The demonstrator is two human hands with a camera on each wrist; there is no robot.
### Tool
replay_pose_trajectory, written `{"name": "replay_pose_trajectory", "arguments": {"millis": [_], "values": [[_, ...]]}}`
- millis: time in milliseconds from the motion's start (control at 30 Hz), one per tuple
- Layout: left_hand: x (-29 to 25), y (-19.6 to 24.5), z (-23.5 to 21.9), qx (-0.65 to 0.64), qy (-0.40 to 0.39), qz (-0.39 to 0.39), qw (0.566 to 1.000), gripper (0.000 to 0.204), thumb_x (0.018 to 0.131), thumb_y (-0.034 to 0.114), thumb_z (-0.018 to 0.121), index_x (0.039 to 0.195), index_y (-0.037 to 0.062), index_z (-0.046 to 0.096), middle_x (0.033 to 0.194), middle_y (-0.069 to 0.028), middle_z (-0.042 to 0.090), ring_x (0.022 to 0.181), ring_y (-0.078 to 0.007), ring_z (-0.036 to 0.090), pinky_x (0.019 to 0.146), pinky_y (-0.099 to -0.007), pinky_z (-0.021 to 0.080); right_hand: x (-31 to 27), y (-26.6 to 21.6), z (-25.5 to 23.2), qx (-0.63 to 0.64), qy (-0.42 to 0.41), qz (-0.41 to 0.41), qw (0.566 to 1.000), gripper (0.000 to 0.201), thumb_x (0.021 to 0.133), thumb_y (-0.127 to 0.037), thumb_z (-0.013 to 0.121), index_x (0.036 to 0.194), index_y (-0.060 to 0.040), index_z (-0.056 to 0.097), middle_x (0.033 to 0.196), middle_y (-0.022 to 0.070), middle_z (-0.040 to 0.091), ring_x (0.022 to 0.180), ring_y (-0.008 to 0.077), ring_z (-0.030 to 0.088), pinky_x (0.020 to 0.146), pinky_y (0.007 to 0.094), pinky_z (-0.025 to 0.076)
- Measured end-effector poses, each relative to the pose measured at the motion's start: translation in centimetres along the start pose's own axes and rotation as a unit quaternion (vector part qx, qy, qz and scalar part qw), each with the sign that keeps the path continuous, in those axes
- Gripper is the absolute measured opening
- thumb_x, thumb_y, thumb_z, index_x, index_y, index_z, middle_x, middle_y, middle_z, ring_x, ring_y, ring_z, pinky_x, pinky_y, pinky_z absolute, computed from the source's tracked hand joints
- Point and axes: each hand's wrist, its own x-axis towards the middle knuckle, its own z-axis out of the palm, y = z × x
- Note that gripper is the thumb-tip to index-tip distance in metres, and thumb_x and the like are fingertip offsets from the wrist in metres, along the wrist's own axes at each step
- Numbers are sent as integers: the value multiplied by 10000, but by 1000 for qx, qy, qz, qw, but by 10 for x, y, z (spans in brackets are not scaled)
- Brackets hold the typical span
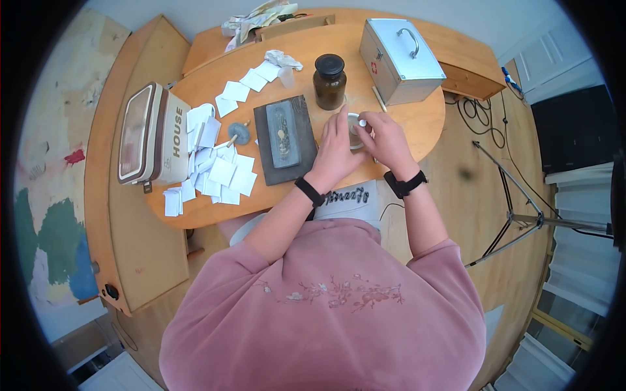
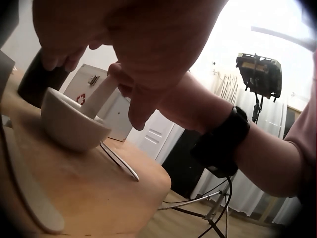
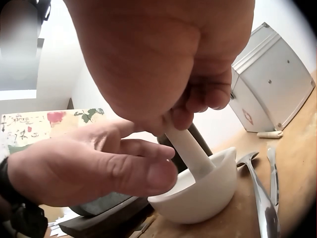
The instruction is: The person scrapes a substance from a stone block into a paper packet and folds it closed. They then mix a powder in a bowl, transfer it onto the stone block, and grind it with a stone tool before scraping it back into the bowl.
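1. White bowl [image 3: 210, 201]: on the wooden table [image 1: 424, 127], in front of the person; a white pestle [image 3: 190, 153] leans inside it. The contents cannot be made out.
2. Right hand [image 1: 391, 140]: grips the pestle's upper end, fingers curled round it.
3. Left hand [image 1: 334, 150]: beside the bowl, fingers extended, thumb apart and grip wide; whether it touches the rim, I cannot tell.
4. Spoon [image 3: 262, 198] and slim metal tool [image 3: 274, 176]: side by side, on the bowl's right.
5. Brown jar [image 1: 330, 86]: lidded and upright, just beyond the bowl and left hand, blocking the way there; contents unclear.
6. Metal case [image 1: 404, 65]: closed, beyond and to the right, a pale rod [image 1: 379, 99] at its near side.
7. Stone trough [image 1: 283, 137]: left of the hands, on a dark board [image 1: 308, 133]; a pale patch shows in its hollow.
8. Grey wheel [image 1: 239, 133]: between board and paper squares [image 1: 222, 171], which overlap in a heap.
9. Clear cup [image 1: 286, 77]: near the crumpled tissue [image 1: 282, 59].
10. Cream box [image 1: 173, 137]: marked "HOUSE", at the far left.
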Motion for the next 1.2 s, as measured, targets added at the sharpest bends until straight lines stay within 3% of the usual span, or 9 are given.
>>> {"name": "replay_pose_trajectory", "arguments": {"millis": [167,367,467,567,700,767,900,1133,1200], "values": [[5,-10,8,-21,-17,-33,999,1177,816,245,962,1718,-44,263,1548,-326,539,1473,-494,507,1249,-558,433,16,11,4,8,-119,72,990,266,1006,-268,731,970,-5,714,886,223,754,844,452,730,760,547,577],[13,-23,11,-44,0,-40,998,1166,784,258,980,1688,-51,312,1433,-326,641,1387,-508,597,1188,-558,492,19,12,-4,18,-179,84,980,289,996,-280,741,1007,8,744,884,246,753,825,472,734,752,539,583],[11,-24,10,-47,5,-38,998,1145,776,258,979,1668,-53,331,1393,-324,663,1348,-510,626,1154,-559,517,20,8,8,129,-185,66,972,285,996,-285,745,1038,-3,759,878,240,755,832,467,736,761,530,586],[11,-28,10,-47,11,-29,998,1122,772,260,974,1647,-52,343,1378,-322,669,1323,-509,638,1133,-555,528,22,14,19,121,-100,18,987,291,993,-292,749,1038,-4,756,860,243,746,830,467,728,762,532,581],[12,-25,10,-43,22,-48,998,1103,768,269,971,1620,-57,351,1354,-330,676,1292,-517,649,1109,-560,537,20,15,8,49,-110,37,992,292,998,-287,740,1037,3,751,859,254,738,836,473,721,764,535,576],[11,-26,10,-47,-5,-68,997,1146,767,316,997,1648,-31,351,1454,-310,660,1378,-499,625,1167,-546,521,18,10,2,7,-165,61,984,291,1006,-279,731,1038,9,747,877,269,735,835,483,712,757,542,566],[11,-28,11,-49,-10,-76,996,1132,766,328,999,1627,-41,365,1404,-328,672,1342,-509,640,1152,-550,526,19,4,17,136,-151,65,977,262,999,-248,733,1014,14,743,859,270,733,803,458,722,736,512,564],[14,-31,9,-42,-2,-53,998,1129,756,368,1000,1604,-46,380,1355,-355,676,1307,-525,656,1124,-550,540,14,24,10,24,-128,56,990,288,1021,-270,754,1030,18,754,792,192,732,684,262,685,675,413,547],[13,-29,8,-45,-6,-62,997,1121,759,363,997,1601,-47,381,1355,-356,676,1309,-525,655,1120,-548,544,14,20,17,68,-134,71,986,296,1007,-268,749,1012,28,744,791,210,724,700,317,694,686,433,552]]}}
